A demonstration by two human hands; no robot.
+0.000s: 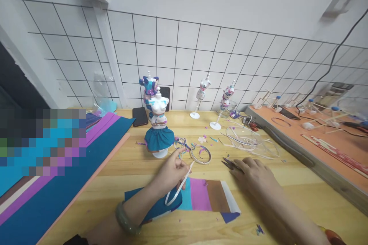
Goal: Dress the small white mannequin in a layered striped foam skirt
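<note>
My left hand (175, 170), with a bracelet on its wrist, is closed in a pinch. A thin white strip (181, 185) hangs from its fingers in a loop. Below it lie several coloured fabric pieces (199, 195), striped cyan, purple, brown and white, with a dark teal piece (156, 201) at their left. My right hand (254, 174) rests on the tabletop, its fingers around small dark scissors (229, 164) whose tips point left. The fingers hide the scissors' handles. Just beyond my left hand stands a small white mannequin (159, 107) in a teal skirt (159, 138).
A roll of white strip (200, 154) lies by my left hand. More loose strips (244, 139), two bare-stand mannequins (200, 90) and fabric scraps are farther back. Large coloured sheets (94, 157) cover the left side. An orange-topped table (290, 138) with wooden models adjoins at right.
</note>
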